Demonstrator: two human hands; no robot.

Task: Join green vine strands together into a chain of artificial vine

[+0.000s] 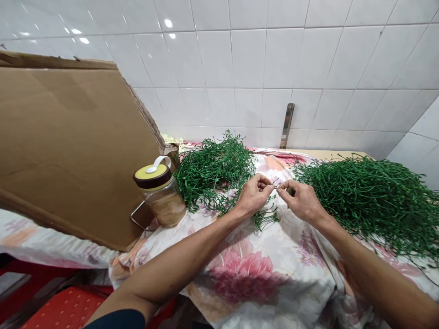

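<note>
Forearms [187,258] reach beside a capped jar [161,198], contents unclear, both grips [254,194] [303,201] pinching a stem [276,184].

No words or numbers can be read here. I can't read any letters on the jar [165,205], its yellow lid [144,173], the big brown cardboard [75,151] or the flowery cloth [302,269]. The metal bar [287,125] is too small to tell.

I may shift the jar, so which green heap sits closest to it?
The left heap, right beside the yellow-lidded jar; the small clump lies near the left hand, and the right heap is past the right hand.
</note>
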